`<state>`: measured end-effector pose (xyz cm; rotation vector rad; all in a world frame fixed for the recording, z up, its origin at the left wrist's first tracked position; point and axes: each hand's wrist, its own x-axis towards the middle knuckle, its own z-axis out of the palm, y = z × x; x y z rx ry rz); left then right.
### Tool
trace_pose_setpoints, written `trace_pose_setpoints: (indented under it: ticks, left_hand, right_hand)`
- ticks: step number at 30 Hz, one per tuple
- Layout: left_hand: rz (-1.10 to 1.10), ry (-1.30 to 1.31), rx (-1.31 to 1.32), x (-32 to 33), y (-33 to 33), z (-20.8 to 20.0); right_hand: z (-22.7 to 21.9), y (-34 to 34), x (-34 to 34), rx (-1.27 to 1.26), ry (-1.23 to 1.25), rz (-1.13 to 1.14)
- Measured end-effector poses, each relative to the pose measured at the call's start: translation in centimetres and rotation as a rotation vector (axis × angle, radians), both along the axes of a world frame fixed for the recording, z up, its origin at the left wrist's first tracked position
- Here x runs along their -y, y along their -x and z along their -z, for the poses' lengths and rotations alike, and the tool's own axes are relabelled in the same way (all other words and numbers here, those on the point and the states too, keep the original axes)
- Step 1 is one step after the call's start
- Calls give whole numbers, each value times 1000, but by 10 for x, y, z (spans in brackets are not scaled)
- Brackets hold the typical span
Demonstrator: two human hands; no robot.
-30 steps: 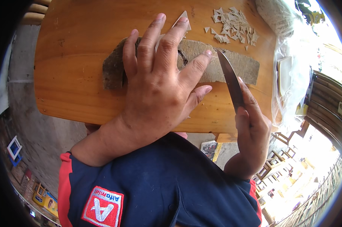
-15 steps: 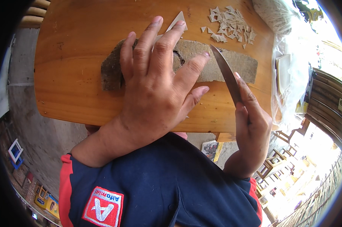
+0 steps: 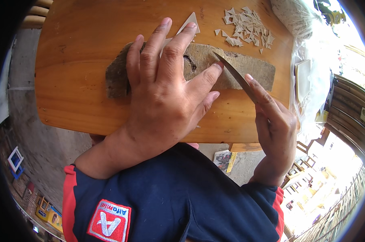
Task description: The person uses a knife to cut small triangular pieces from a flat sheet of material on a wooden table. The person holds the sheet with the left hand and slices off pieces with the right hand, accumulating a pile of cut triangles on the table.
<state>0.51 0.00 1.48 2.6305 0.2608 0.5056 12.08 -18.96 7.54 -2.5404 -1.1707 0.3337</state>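
My left hand (image 3: pixel 162 90) is spread palm down over a worn wooden board (image 3: pixel 251 68), its fingers stretched apart and lying flat. Two of its fingertips reach past the board's far edge, by a pale triangular piece (image 3: pixel 190 21). Another pale edge shows between those fingers, mostly hidden. In my right hand (image 3: pixel 276 125) is a knife (image 3: pixel 235 73) with a dark, slim blade, the handle hidden by my closed fingers. The blade lies across the board, close against the tip of a left finger. Whether the edge touches anything under it, I cannot tell.
A loose heap of small pale triangular chips (image 3: pixel 249 26) lies at the far right of the wooden table (image 3: pixel 77 88). Beyond it stands a clear plastic bag (image 3: pixel 293 16) of pale pieces, with more plastic (image 3: pixel 305 88) along the right edge. The table's near edge is just before my torso.
My right hand has shifted slightly right, and the knife has tilted further left, bringing its tip nearer the left fingers. The left hand has barely moved.
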Motion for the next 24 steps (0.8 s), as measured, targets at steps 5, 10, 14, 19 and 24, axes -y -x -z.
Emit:
trace_pose_setpoints:
  ticks: [5, 10, 14, 19, 24]
  left_hand:
    - [-11, -17, 10, 0, 0, 1]
    - [-23, -38, 15, 1, -1, 3]
    - [-22, -38, 26, -2, 0, 5]
    - [-3, 11, 60, -6, 0, 5]
    - [-13, 29, 77, -6, 0, 5]
  right_hand:
    - [-1, -6, 1, 20, 70, -48]
    - [-2, -4, -1, 23, 93, -58]
    - [-5, -3, 5, 51, 136, -61]
    - [7, -4, 23, 7, -52, 8]
    - [4, -6, 26, -104, -90, 26]
